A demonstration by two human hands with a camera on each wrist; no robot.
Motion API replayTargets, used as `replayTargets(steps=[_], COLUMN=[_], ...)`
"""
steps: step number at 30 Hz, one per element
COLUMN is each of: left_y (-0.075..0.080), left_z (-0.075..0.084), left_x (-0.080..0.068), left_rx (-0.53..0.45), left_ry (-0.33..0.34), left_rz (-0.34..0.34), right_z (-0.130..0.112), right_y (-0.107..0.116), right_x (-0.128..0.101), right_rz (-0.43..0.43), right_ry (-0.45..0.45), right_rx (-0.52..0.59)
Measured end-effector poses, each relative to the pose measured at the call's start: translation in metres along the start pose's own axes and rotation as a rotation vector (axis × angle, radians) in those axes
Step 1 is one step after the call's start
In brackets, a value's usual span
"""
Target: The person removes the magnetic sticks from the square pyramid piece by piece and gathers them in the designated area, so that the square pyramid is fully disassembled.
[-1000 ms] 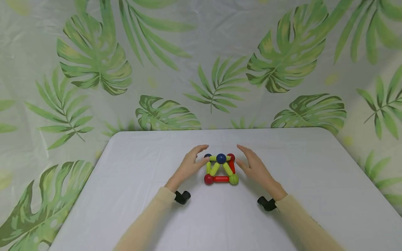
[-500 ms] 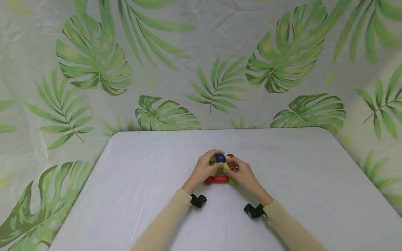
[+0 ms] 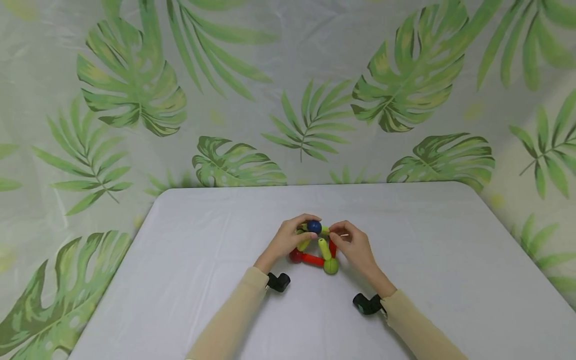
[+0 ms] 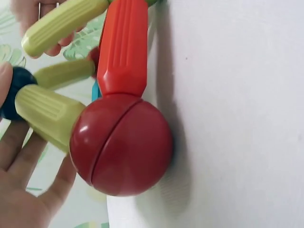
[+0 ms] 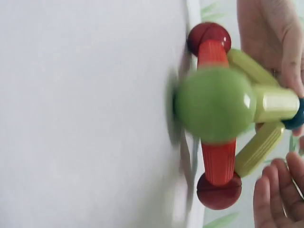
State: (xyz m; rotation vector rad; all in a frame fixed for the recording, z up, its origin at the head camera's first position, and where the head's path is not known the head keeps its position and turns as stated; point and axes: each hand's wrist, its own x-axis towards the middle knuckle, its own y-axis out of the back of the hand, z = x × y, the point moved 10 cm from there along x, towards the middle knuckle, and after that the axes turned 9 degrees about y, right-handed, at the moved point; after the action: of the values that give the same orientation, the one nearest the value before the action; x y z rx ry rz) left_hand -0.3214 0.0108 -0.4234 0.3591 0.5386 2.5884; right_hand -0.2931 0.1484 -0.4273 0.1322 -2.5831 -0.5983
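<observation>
A toy frame of balls and rods stands on the table. My left hand (image 3: pixel 286 239) holds its raised blue ball (image 3: pixel 314 227) between thumb and fingers. One yellow-green rod (image 3: pixel 324 248) rises from the green ball (image 3: pixel 330 266), its upper end apart from the blue ball. A red rod (image 3: pixel 312 259) joins the green ball to the front red ball (image 4: pixel 121 145). Another red ball (image 5: pixel 219 191) sits behind, partly covered in the head view. My right hand (image 3: pixel 357 246) is beside the frame's back right, fingers loosely bent; in the right wrist view its fingertips (image 5: pixel 280 185) are apart from the parts.
A white cloth covers the table (image 3: pixel 432 270) under the frame. Beyond its far edge hangs a curtain (image 3: pixel 315 65) printed with green leaves. Small black wrist cameras sit on both arms, low over the cloth.
Both hands have come in to the frame, and the left has taken the blue ball. The frame has turned slightly, and the front right rod has come off the ball. The right hand has drawn back a little.
</observation>
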Motion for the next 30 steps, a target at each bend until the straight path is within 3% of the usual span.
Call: replayTargets(steps=[2,6,10,17,20,30], left_y=[-0.002,-0.004,0.002,0.005,0.008,0.013], left_z=[0.0,-0.001,0.001,0.006,0.005,0.004], left_x=[0.0,0.0,-0.002,0.0,0.001,-0.001], left_rx=[-0.01,-0.026,-0.019,0.112,0.079,0.048], left_ry=[-0.009,-0.01,-0.017,-0.024,-0.009,0.001], left_rz=[-0.033,-0.06,-0.002,0.093,0.131,0.134], right_z=[0.002,0.008,0.009,0.005,0.005,-0.003], right_y=[0.002,-0.007,-0.014,-0.024,-0.025,-0.025], right_x=[0.003,0.006,0.003,0.003,0.002,-0.007], right_rz=[-0.002,-0.095,-0.127,-0.116,-0.106,-0.103], right_ry=[0.017,0.023,0.01,-0.011,-0.026,-0.026], right_rx=[-0.039,-0.106,-0.099,-0.078,-0.081,-0.09])
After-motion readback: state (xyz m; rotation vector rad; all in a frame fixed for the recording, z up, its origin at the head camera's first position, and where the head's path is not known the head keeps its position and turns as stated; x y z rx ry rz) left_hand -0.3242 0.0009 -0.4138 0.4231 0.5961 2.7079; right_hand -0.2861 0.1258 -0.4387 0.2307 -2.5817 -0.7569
